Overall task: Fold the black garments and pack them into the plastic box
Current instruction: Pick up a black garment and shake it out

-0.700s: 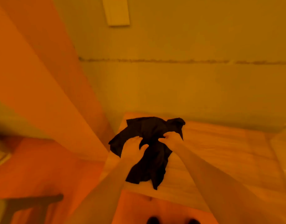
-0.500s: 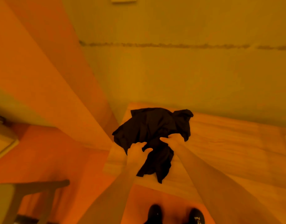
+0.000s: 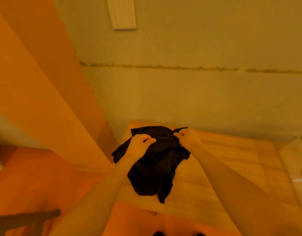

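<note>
A crumpled black garment [image 3: 153,171] lies at the left end of the wooden table [image 3: 232,164], its lower part reaching the table's near edge. My left hand [image 3: 140,145] grips a bunch of the cloth at its upper left. My right hand [image 3: 187,137] pinches the garment's upper right edge. Both hands sit near the garment's far side, a short gap between them. A pale plastic box [image 3: 295,160] shows partly at the right edge of the view.
The table stands against a plain wall [image 3: 180,99] with a white panel [image 3: 122,13] high up. An orange slanted surface [image 3: 36,99] rises left of the table. A dark chair part [image 3: 27,217] is at the lower left. Shoe tips [image 3: 177,233] show at the bottom.
Both hands have moved up the garment toward its far edge and apart. The cloth is now bunched differently, with more of it lying toward me. The camera tilted upward.
</note>
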Action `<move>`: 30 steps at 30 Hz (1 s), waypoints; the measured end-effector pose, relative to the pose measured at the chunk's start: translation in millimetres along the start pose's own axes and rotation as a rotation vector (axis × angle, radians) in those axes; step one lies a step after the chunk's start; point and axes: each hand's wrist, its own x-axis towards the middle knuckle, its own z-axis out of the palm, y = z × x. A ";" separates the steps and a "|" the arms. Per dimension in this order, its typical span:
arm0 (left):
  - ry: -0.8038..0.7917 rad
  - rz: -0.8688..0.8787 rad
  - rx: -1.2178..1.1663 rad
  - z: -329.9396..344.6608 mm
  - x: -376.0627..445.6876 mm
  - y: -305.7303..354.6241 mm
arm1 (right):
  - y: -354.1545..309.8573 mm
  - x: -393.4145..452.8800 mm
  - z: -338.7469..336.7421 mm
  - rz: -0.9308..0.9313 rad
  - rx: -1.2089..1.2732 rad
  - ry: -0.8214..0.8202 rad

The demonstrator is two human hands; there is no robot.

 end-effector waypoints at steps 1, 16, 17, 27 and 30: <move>-0.014 0.011 0.008 -9.1 5.4 9.8 | -8.0 -2.4 -15.6 -0.078 -0.042 0.068; 0.110 0.252 -0.321 -131.2 24.7 195.2 | -144.5 -80.2 -198.6 -0.474 0.948 0.127; 0.155 0.280 -0.351 -136.2 24.8 209.8 | -153.0 -85.1 -208.6 -0.507 0.963 0.128; 0.081 0.465 -0.225 -149.6 19.4 295.0 | -194.9 -116.3 -258.3 -0.623 0.879 0.185; -0.078 0.516 -0.255 -133.3 11.5 318.7 | -198.6 -125.3 -255.2 -0.650 0.757 0.177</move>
